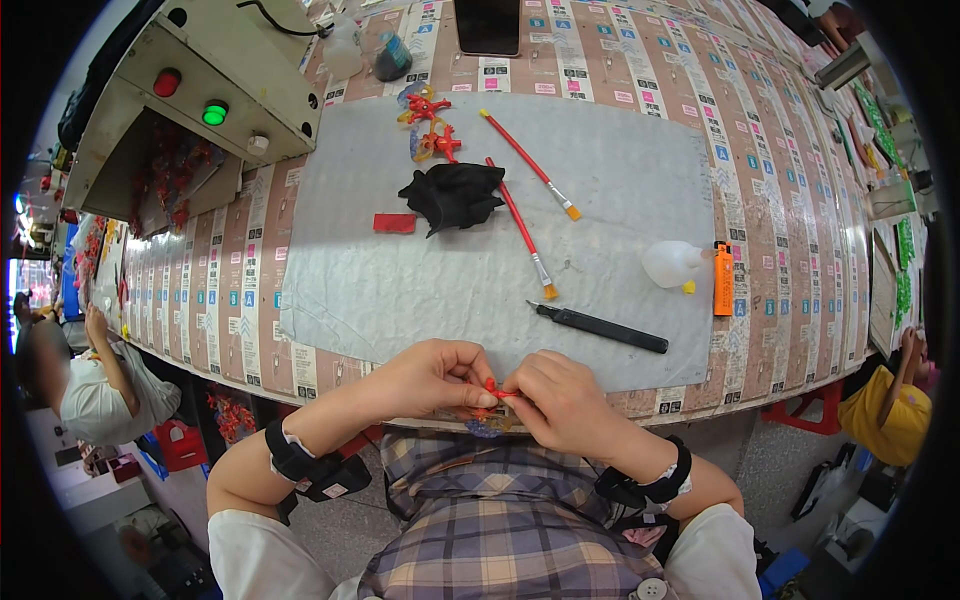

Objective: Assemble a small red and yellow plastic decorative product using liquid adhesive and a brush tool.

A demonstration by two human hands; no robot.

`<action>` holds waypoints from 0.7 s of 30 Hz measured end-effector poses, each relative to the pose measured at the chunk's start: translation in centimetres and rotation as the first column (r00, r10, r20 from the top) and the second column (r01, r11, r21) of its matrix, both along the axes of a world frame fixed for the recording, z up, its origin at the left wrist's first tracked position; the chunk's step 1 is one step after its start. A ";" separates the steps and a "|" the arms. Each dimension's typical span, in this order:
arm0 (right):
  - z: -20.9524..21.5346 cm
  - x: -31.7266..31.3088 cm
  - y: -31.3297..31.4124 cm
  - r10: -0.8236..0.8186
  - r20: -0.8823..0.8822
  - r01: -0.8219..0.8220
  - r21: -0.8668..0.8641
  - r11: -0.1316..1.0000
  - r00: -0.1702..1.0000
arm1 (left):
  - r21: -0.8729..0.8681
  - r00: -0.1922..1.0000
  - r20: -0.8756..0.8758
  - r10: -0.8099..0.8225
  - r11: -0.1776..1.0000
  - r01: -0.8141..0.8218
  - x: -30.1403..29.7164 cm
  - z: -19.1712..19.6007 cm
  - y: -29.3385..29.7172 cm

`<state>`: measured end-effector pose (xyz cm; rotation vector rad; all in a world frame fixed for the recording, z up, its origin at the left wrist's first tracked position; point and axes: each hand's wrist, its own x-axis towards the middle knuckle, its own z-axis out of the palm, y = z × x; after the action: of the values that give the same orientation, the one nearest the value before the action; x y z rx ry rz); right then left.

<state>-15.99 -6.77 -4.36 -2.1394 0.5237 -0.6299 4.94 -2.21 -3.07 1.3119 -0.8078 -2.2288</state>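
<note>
Close to the table's near edge, both my hands hold a small red plastic figure [492, 389] with a clear blue and yellow part [488, 427] hanging under it. My left hand [440, 378] pinches it from the left between thumb and fingers. From the other side my right hand [556, 402] grips its right end with closed fingertips. Much of the figure is hidden by my fingers. Two similar red figures [440, 143] with clear blue and yellow parts lie farther off on the grey sheet [350, 270].
On the sheet lie a black cloth [450, 195], a red strip [394, 223], two red-handled brushes [518, 225] [530, 162], a black craft knife [605, 330] and a white squeeze bottle [672, 264]. An orange lighter [722, 280] lies right. A machine [215, 70] stands far left. Other people sit both sides.
</note>
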 end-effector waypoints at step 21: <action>-0.1 0.0 0.0 -0.001 0.004 0.001 -0.004 1.000 1.000 | -0.023 0.999 0.030 -0.032 0.999 0.032 0.1 -0.1 0.0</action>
<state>-15.97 -6.74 -4.41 -2.1419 0.5224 -0.6361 5.00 -2.24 -3.19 1.3335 -0.8687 -2.2225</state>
